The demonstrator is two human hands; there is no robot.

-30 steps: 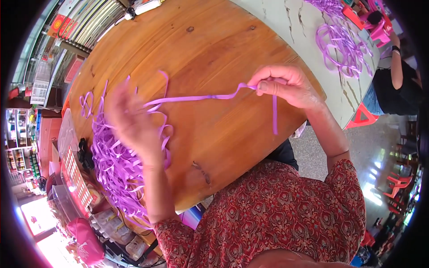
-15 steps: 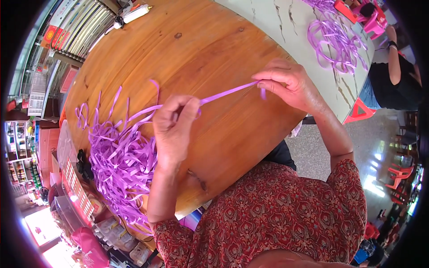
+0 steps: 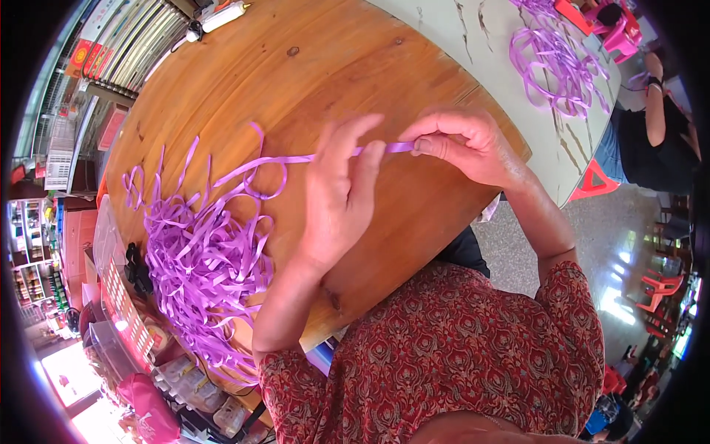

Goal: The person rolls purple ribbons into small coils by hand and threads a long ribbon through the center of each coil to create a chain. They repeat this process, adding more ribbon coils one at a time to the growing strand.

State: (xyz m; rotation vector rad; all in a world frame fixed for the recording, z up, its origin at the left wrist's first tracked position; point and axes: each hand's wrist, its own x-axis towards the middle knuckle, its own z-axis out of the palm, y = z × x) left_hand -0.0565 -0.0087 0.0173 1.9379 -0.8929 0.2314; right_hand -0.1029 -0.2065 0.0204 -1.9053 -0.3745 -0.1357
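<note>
Purple ribbon strip (image 3: 292,159) is being stretched out to the right of the heap (image 3: 203,270) of tangled purple ribbon, which is being supported by the wooden table (image 3: 355,81). The strip is being led away from the heap's far side above the wood, and a small loop is being formed by ribbon just beside the heap, on its right. Well to the right of the heap, the strip is being pinched between the thumb and fingers of the right hand (image 3: 473,148). Between the heap and the right hand, the left hand (image 3: 336,203) is being held with its fingers extended and its thumb parted from them. The strip is being partly covered by the left hand; whether it is being touched there cannot be told. From the heap's far side, several loose ends are being splayed over the wood.

Just left of the heap, a black object (image 3: 135,270) is being kept, its kind being too unclear to tell. Nearer to the wearer than the heap, and to its left, a pink bag (image 3: 150,411) is being shown. Well beyond the heap, a white tool (image 3: 224,16) is being left near the wood's far edge. Far to the right of the heap and beyond it, a looser coil (image 3: 558,70) of purple ribbon is being carried by a white table (image 3: 436,29) with dark veining, beside which a black top (image 3: 654,152) is being worn by a co-worker.
</note>
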